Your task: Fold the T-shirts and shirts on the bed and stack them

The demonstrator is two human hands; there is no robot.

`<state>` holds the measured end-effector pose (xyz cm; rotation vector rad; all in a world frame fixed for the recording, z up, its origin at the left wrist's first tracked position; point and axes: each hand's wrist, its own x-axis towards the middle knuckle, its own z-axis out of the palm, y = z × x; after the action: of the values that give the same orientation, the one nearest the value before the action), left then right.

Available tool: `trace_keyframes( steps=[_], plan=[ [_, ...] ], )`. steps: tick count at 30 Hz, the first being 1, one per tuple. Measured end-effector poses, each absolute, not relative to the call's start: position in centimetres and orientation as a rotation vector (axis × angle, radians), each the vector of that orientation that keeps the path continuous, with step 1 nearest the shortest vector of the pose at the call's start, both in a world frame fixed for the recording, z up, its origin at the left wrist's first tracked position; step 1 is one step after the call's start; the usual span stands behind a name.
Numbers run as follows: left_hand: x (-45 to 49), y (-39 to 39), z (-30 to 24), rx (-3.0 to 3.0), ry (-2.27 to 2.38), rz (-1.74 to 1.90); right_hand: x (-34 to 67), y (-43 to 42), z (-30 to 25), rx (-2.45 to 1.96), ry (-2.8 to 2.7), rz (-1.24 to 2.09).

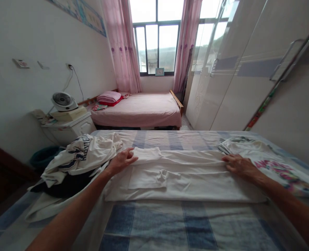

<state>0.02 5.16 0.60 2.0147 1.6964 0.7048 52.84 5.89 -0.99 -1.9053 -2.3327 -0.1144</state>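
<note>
A white long shirt (196,177) lies across the bed in front of me, its sides folded inward into a long strip. Its sleeves (147,177) lie flat on top at the left part. My left hand (123,161) pinches the shirt's far left corner between thumb and fingers. At the far right end, my right hand (239,167) has its fingers curled on the cloth edge; its fingertips are partly hidden. Left of my left hand is a heap of white clothes (91,150) with dark lettering. Beyond my right wrist lies a white T-shirt (269,157) with pink print.
The blue-and-white checked bedsheet (156,226) covers the bed under the clothes. A black garment (68,183) shows within the left heap. Farther off stand a pink-covered bed (146,108), a nightstand (68,129) with a small fan (64,101), and a white wardrobe (227,90) along the right.
</note>
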Motion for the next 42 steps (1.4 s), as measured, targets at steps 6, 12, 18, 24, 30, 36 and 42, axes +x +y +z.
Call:
trace_keyframes(
  steps=[6, 12, 18, 24, 30, 36, 42],
  plan=[
    [-0.4, 4.7, 0.3, 2.148, 1.591, 0.797, 51.8, 4.9, -0.2, -1.904, -2.303, -0.169],
    [-2.6, 5.7, 1.1, 2.147, 1.749, 0.645, 53.2, 5.7, -0.6, -1.965, -2.177, -0.010],
    [-2.3, 9.3, 0.1, 2.295, 1.915, 0.510, 52.7, 9.5, -1.7, -2.088, -2.096, -0.053],
    [-2.5, 10.4, -0.7, 2.276, 1.963, 0.419, 52.6, 10.5, -2.4, -2.108, -2.024, -0.048],
    [-2.1, 9.6, -0.9, 2.302, 2.134, 0.357, 52.8, 10.2, -2.4, -2.194, -1.945, -0.138],
    [0.1, 6.2, 0.3, 2.326, 2.265, 0.488, 48.7, 8.8, -0.7, -1.945, -1.932, -0.246],
    [1.9, 3.9, 0.5, 2.033, 2.067, 0.423, 38.8, 5.5, 0.0, -1.451, -2.177, 0.333]
  ],
)
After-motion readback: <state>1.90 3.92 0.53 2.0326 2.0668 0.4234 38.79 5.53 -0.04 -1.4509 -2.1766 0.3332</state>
